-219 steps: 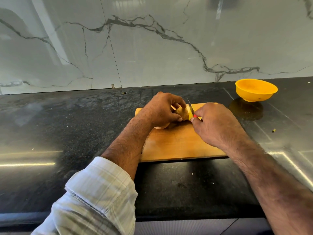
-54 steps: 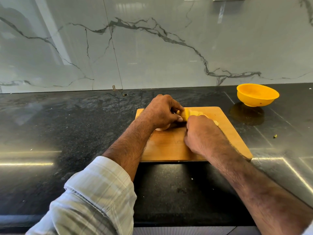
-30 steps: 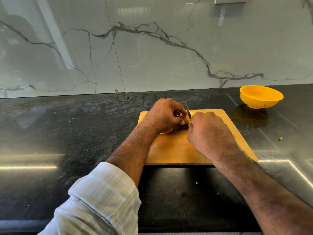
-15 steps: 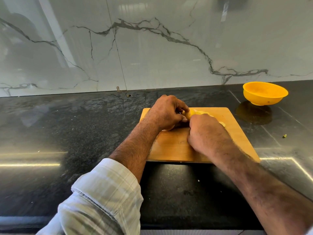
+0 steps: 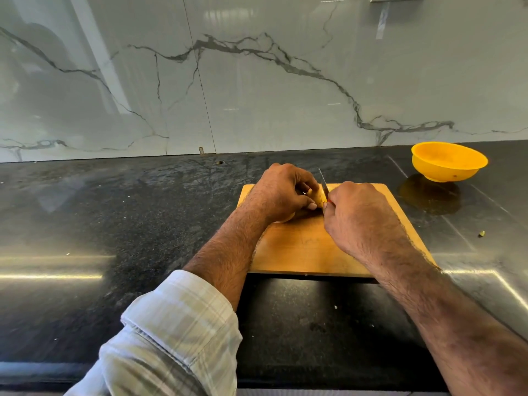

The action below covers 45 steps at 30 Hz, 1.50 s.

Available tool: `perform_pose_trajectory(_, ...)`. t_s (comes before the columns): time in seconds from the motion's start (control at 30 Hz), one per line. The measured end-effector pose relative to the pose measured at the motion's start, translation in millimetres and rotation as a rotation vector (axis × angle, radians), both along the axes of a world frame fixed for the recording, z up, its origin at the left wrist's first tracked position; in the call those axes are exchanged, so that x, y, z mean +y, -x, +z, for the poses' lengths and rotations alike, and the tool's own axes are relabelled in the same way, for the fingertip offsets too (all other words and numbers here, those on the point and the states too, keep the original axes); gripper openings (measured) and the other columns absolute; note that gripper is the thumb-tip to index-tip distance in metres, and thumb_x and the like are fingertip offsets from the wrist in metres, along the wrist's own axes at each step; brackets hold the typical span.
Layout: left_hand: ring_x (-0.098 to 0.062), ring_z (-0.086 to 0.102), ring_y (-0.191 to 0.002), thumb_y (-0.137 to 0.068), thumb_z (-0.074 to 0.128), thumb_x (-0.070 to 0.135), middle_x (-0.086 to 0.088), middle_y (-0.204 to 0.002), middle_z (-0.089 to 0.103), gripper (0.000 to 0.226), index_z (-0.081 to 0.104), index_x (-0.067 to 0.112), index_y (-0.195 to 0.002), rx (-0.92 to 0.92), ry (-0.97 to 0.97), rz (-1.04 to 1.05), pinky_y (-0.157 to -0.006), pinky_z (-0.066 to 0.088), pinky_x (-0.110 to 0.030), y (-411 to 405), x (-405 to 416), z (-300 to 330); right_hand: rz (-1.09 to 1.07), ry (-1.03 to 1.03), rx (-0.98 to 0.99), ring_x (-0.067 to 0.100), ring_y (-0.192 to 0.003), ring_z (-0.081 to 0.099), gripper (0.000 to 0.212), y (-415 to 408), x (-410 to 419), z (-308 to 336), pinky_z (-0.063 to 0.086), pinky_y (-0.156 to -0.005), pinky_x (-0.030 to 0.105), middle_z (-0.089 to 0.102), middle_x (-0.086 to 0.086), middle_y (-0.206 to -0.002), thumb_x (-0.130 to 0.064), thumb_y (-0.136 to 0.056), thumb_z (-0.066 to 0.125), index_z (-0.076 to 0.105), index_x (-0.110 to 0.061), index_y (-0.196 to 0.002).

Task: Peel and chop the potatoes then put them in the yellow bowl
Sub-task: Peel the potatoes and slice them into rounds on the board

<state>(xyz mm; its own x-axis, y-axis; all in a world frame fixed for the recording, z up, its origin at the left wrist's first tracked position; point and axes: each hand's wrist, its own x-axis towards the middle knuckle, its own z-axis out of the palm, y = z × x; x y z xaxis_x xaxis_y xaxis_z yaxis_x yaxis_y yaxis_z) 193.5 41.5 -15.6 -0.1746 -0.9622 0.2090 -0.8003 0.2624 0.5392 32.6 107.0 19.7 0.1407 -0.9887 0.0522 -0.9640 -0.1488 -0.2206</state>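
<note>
Left hand [image 5: 281, 192] curls over the potato [image 5: 317, 196], pinning it on the wooden cutting board [image 5: 303, 247] at frame centre. Right hand [image 5: 360, 215] wraps the knife [image 5: 323, 182] handle, blade tilted up against the potato's right side. Yellow bowl [image 5: 448, 161] sits on the black counter [image 5: 128, 224], upper right, well apart from the board.

Potato [image 5: 316, 195] on board [image 5: 300, 247]; bowl [image 5: 448, 162] behind-right on counter [image 5: 114, 224].

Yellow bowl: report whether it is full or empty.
Empty as far as it shows: the yellow bowl stands upright on the counter, bare yellow inside; no potato pieces visible.
</note>
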Motion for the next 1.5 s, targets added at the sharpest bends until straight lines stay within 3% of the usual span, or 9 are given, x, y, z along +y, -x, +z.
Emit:
perform_pose_trajectory(0.47, -0.004, 0.070, -0.097, -0.082, 0.091, 0.024, 0.009, -0.103, 0.078, 0.029, 0.081, 0.030, -0.108, 0.003, 0.014, 0.012, -0.093, 0.063, -0.038, 0.5, -2.0, -1.7, 0.013, -0.077, 0.041, 0.024, -0.094, 0.067, 0.034, -8.4, -0.3, 3.2, 0.061, -0.086, 0.037, 0.064, 0.009, -0.101, -0.033, -0.099, 0.067, 0.063, -0.014, -0.127)
perform_pose_trajectory(0.67, -0.004, 0.070, -0.097, -0.082, 0.091, 0.021, 0.010, -0.104, 0.077, 0.031, 0.080, 0.028, -0.110, -0.012, 0.008, -0.008, -0.095, 0.062, -0.038, -0.4, -3.1, -2.5, 0.019, -0.096, 0.058, 0.024, -0.095, 0.065, 0.037, -9.0, -3.9, 4.9, 0.059, -0.086, 0.038, 0.058, 0.007, -0.097, -0.034, -0.100, 0.065, 0.062, -0.012, -0.129)
perform_pose_trajectory(0.8, -0.004, 0.071, -0.096, -0.084, 0.089, 0.022, 0.012, -0.101, 0.078, 0.028, 0.081, 0.030, -0.109, -0.037, 0.036, -0.022, -0.094, 0.062, -0.038, 1.1, -5.4, -3.8, 0.015, -0.073, 0.041, 0.022, -0.087, 0.062, 0.034, -9.5, -8.7, 5.1, 0.058, -0.080, 0.036, 0.054, 0.004, -0.083, -0.033, -0.100, 0.064, 0.063, -0.012, -0.127)
perform_pose_trajectory(1.0, -0.005, 0.071, -0.097, -0.086, 0.087, 0.022, 0.011, -0.103, 0.079, 0.026, 0.081, 0.031, -0.110, -0.067, 0.065, -0.033, -0.094, 0.062, -0.039, 2.9, -7.7, -5.5, 0.015, -0.096, -0.020, 0.027, -0.099, 0.065, 0.043, -11.1, -15.9, 11.3, 0.060, -0.094, 0.043, 0.061, 0.010, -0.106, -0.028, -0.098, 0.069, 0.059, -0.012, -0.136)
perform_pose_trajectory(1.2, -0.002, 0.072, -0.092, -0.085, 0.088, 0.026, 0.012, -0.100, 0.079, 0.026, 0.081, 0.030, -0.110, -0.038, 0.086, -0.050, -0.091, 0.063, -0.038, 1.9, -1.5, -2.8, 0.034, 0.014, 0.007, 0.018, -0.077, 0.063, 0.031, -0.8, -18.1, -1.9, 0.059, -0.073, 0.033, 0.059, 0.003, -0.084, -0.033, -0.098, 0.066, 0.066, -0.014, -0.122)
perform_pose_trajectory(1.5, -0.004, 0.072, -0.094, -0.088, 0.086, 0.026, 0.009, -0.106, 0.079, 0.028, 0.080, 0.027, -0.116, -0.045, 0.056, -0.069, -0.094, 0.061, -0.041, 0.2, 5.0, 5.4, 0.038, 0.001, -0.062, 0.023, -0.083, 0.068, 0.029, 5.7, -20.0, -2.4, 0.063, -0.079, 0.039, 0.068, 0.008, -0.093, -0.031, -0.097, 0.069, 0.070, -0.014, -0.121)
